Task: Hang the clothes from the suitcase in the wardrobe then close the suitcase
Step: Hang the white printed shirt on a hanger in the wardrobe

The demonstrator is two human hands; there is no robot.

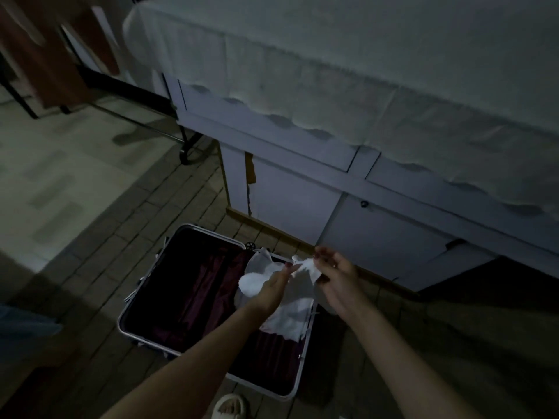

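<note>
Over the open suitcase (193,285) on the floor, both hands hold a white garment (281,297) above its right side, the left hand (272,290) gripping the cloth from below, the right hand (335,276) pinching its upper edge with curled fingers.

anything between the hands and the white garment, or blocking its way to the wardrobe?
Nothing between them: left hand and right hand both already hold the white garment above the open suitcase. No wardrobe is clearly identifiable in this dark view, so the path to it cannot be judged.
</note>
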